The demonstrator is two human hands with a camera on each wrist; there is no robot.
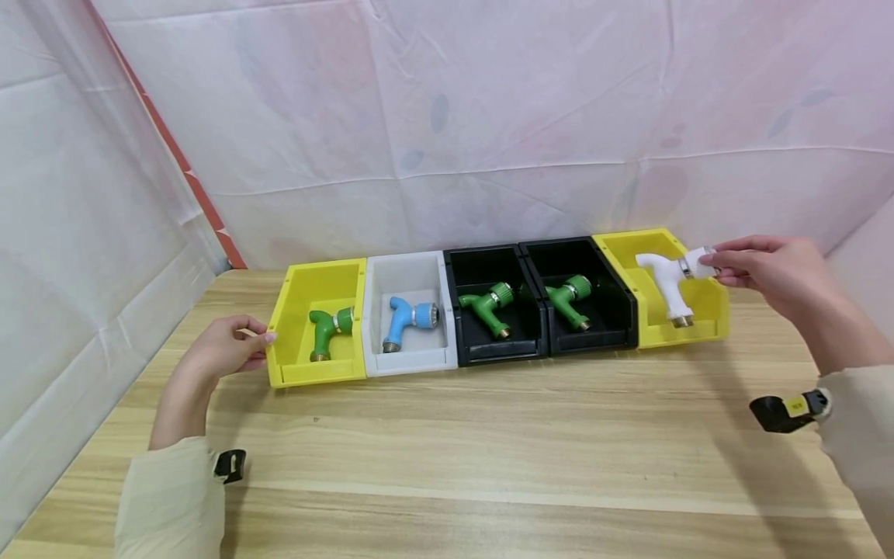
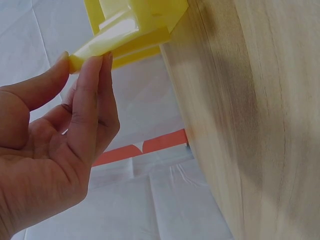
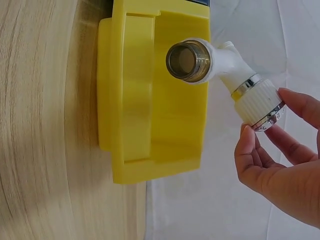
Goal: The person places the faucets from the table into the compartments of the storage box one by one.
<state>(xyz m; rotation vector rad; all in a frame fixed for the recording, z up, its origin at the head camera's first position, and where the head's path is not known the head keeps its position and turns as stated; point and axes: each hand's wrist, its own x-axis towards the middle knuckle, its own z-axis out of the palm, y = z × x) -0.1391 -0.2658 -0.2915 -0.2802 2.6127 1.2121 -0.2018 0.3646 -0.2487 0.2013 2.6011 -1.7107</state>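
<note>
My right hand (image 1: 785, 276) pinches the ribbed knob of a white tap (image 1: 667, 279) by its end. The tap hangs over the right yellow bin (image 1: 712, 322), its brass threaded end pointing down. In the right wrist view, the right hand's fingertips (image 3: 245, 131) grip the knob's silver rim. At the other end of the row, my left hand (image 1: 226, 347) pinches the side rim of the left yellow bin (image 1: 279, 341) between thumb and fingers. Inside that bin lies a green tap (image 1: 323, 334); the left wrist view shows only the bin's corner (image 2: 135, 30).
Between the yellow bins stand a white bin (image 1: 412, 362) with a blue tap (image 1: 400, 318) and two black bins (image 1: 503, 352), each with a green tap (image 1: 489, 307). The bins sit side by side on a wooden table (image 1: 489, 450). A pale curtain (image 1: 489, 116) hangs behind.
</note>
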